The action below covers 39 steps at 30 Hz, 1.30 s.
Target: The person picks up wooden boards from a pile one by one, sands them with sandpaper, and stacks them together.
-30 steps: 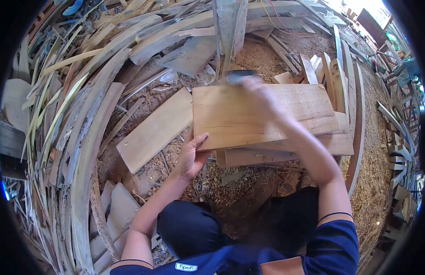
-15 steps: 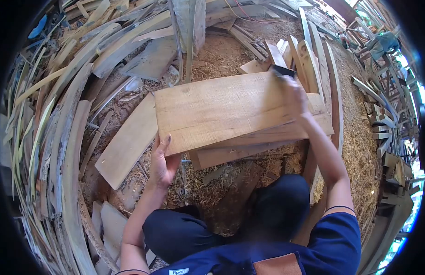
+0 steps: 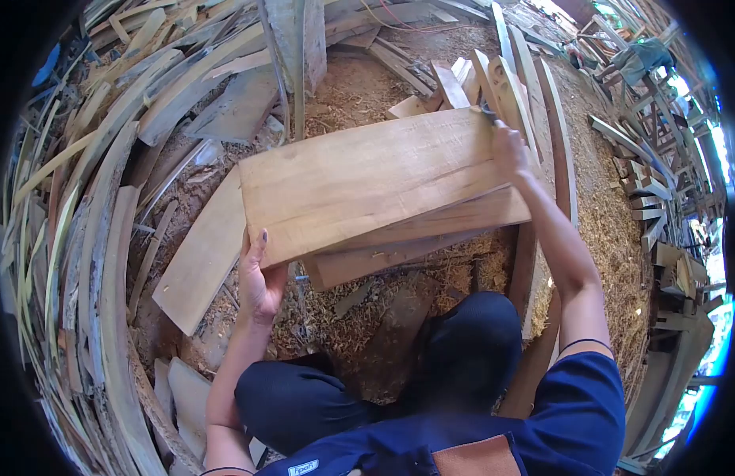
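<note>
A wide, pale wooden board (image 3: 359, 178) lies tilted in front of me, its left end nearer. My left hand (image 3: 260, 282) grips its lower left corner, thumb on the edge and fingers beneath. At the board's far right end, my right hand (image 3: 510, 151) is closed around a dark hand tool (image 3: 488, 116) with a flat head; its exact kind I cannot tell. Beneath the top board more planks (image 3: 399, 258) jut out toward me. Another flat plank (image 3: 201, 254) rests on the ground to the left.
Long timber offcuts (image 3: 113, 238) are heaped along the left side. An upright post (image 3: 300, 71) stands beyond the board. Wood pieces (image 3: 506, 91) lean at the far right, beside long beams (image 3: 556, 135). Shavings (image 3: 605, 230) cover the ground, and my bent knees (image 3: 478, 333) are close below.
The board and my left hand have shifted slightly left in view. The tool has turned from flat over the board's surface to nearly edge-on at its far right corner.
</note>
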Tool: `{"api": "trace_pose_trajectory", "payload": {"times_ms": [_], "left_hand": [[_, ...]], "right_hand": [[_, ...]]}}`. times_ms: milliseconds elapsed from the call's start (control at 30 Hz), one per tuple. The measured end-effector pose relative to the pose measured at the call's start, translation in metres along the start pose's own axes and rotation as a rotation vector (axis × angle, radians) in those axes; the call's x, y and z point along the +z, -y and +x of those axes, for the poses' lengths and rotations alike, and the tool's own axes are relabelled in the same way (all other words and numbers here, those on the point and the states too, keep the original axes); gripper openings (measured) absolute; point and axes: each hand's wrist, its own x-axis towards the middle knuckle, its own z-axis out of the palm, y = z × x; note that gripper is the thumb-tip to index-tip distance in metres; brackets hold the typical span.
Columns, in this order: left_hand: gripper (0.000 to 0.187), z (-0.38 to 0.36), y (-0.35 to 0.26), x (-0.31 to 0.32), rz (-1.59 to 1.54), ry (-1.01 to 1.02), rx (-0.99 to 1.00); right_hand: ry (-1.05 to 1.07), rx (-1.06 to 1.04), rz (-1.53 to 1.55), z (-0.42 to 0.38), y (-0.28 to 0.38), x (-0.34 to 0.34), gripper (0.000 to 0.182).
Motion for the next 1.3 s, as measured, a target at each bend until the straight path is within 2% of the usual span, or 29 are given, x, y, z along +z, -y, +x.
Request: {"api": "trace_pose_trajectory", "payload": {"times_ms": [33,100,167,200,267,300,367,400,467,500,567,600,633,667,733,800,867,900,933,967,1033,1100,1167,1233,1267,1300], "left_hand": [[0.053,0.000,-0.002,0.002,0.001,0.012,-0.002],[0.048,-0.001,-0.002,0.006,-0.011,0.024,0.001],[0.049,-0.001,0.002,0.003,-0.027,0.015,-0.020],[0.049,-0.001,0.000,0.001,-0.041,0.014,-0.017],[0.050,-0.005,0.000,0.003,-0.008,-0.003,-0.006],[0.050,-0.005,0.000,0.004,0.009,-0.010,0.003],[0.050,-0.006,-0.001,0.004,0.010,-0.018,0.002],[0.050,-0.006,0.000,0.005,0.012,-0.023,-0.012],[0.050,-0.005,-0.002,0.002,0.005,-0.006,-0.065],[0.051,-0.004,-0.004,0.002,0.005,0.003,-0.110],[0.050,-0.004,-0.009,0.001,0.057,0.021,-0.109],[0.049,-0.005,-0.010,0.000,0.099,0.026,-0.120],[0.049,-0.006,-0.010,0.001,0.103,0.014,-0.123],[0.049,-0.007,-0.011,0.004,0.138,0.010,-0.108],[0.049,-0.007,-0.012,0.003,0.172,0.003,-0.082],[0.048,-0.003,-0.006,-0.001,0.187,-0.052,-0.059],[0.049,-0.002,-0.003,0.002,0.128,-0.018,-0.075],[0.050,-0.001,-0.003,0.003,0.078,0.005,-0.064],[0.049,-0.001,-0.001,0.000,0.061,-0.037,-0.066],[0.049,-0.002,-0.002,-0.002,0.066,-0.050,-0.069],[0.047,-0.001,-0.003,-0.001,0.055,-0.057,-0.053],[0.046,0.000,-0.005,0.001,0.084,-0.056,-0.042],[0.046,-0.005,-0.004,-0.001,0.116,-0.051,-0.035],[0.045,-0.003,-0.004,0.002,0.120,-0.051,-0.017],[0.045,-0.003,-0.003,0.003,0.116,-0.047,-0.018],[0.045,-0.003,-0.003,0.004,0.094,-0.050,-0.029]], "right_hand": [[-0.158,-0.112,-0.265,-0.009,0.008,0.015,0.031],[0.176,-0.106,0.233,-0.032,0.075,-0.029,0.036],[-0.275,-0.692,0.236,-0.068,0.124,-0.020,0.039],[-0.273,-0.690,0.249,-0.067,0.127,-0.017,0.039],[-0.457,-0.855,0.305,-0.052,0.135,-0.017,0.033],[-0.466,-0.867,0.309,-0.040,0.133,-0.019,0.033],[-0.148,-0.708,0.507,-0.025,0.119,-0.026,0.034],[-0.147,-0.705,0.502,-0.026,0.123,-0.033,0.034],[-0.016,-0.464,0.552,-0.026,0.138,-0.048,0.033],[-0.025,-0.463,0.554,-0.026,0.137,-0.045,0.033],[-0.283,-0.680,0.661,-0.025,0.142,-0.021,0.034],[-0.610,-0.867,0.511,0.002,0.130,0.009,0.028],[-0.393,-0.784,0.444,0.008,0.102,-0.011,0.020],[-0.383,-0.787,0.455,0.017,0.072,-0.002,0.020],[-0.132,-0.357,0.482,0.049,0.008,0.017,0.022],[-0.002,-0.122,0.476,0.040,0.011,0.020,0.023],[-0.492,-0.558,0.400,-0.024,0.086,0.007,0.021],[-0.424,-0.788,0.649,-0.060,0.114,-0.018,0.024],[-0.369,-0.880,0.687,-0.094,0.138,-0.034,0.027],[-0.255,-0.962,0.865,-0.114,0.141,-0.037,0.028],[-0.259,-0.917,0.746,-0.104,0.108,-0.039,0.027],[-0.151,-0.532,0.671,-0.077,0.047,-0.022,0.026],[-0.341,-0.214,0.577,-0.061,-0.003,0.016,0.025],[-0.100,-0.143,0.745,-0.073,0.039,-0.012,0.027],[-0.151,-0.464,0.693,-0.085,0.068,-0.023,0.029],[-0.290,-0.691,0.648,-0.100,0.101,-0.027,0.031]]}}
